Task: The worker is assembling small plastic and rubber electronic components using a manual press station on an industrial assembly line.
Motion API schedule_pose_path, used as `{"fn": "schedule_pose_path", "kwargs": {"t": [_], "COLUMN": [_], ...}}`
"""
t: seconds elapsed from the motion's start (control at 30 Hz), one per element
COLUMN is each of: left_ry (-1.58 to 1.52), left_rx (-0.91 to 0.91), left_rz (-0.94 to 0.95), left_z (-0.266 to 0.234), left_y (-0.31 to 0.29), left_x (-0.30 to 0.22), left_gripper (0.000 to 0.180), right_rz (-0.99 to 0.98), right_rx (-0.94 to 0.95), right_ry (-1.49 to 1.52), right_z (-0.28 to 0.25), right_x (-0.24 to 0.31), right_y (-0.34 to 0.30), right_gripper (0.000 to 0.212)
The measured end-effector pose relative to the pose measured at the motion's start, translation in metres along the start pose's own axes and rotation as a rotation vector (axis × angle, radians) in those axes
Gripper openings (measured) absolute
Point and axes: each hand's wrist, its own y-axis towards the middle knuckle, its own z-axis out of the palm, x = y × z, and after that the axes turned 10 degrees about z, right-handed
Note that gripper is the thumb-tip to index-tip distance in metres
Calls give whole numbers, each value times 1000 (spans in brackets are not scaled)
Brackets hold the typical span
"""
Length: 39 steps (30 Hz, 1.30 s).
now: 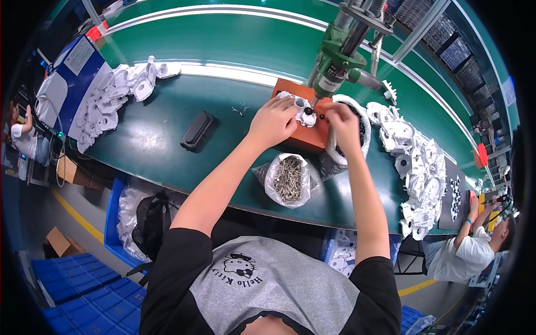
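A white plastic part [302, 104] lies on the orange block [306, 137] under the tip of a green press-like machine [336, 61]. My left hand [272, 123] holds this part from its left side, fingers closed over its edge. A round black piece [308, 111] sits on the white part. Just to the right, my right hand [344, 125] is in a pinch, with a small black piece [322, 117] at its fingertips. Behind that hand stands an open white bag [364, 146] with dark pieces inside, partly hidden by my hand and forearm.
A white bag [271, 184] of metal screws stands near the table's front edge. White plastic parts are heaped at the left [109, 103] and right [416, 167]. A black case [197, 131] lies left of my arm. Another person [466, 248] works at the right.
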Motion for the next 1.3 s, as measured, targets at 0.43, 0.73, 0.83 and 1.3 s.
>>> {"fn": "schedule_pose_path", "kwargs": {"t": [0.43,0.73,0.83,1.3], "left_ry": [0,51,23,34], "left_rx": [82,91,90,77], "left_rz": [-10,-4,12,4], "left_z": [-10,-7,0,-3], "left_y": [-4,-8,-2,3], "left_x": [3,6,0,-2], "left_gripper": [26,23,24,24], "right_rz": [-468,-499,-318,-566], "right_rx": [-383,-193,-246,1107], "right_ry": [162,358,332,-230], "right_z": [-78,-89,-97,-122], "right_x": [196,187,216,299], "right_y": [154,249,229,-22], "right_gripper": [27,21,18,27]}}
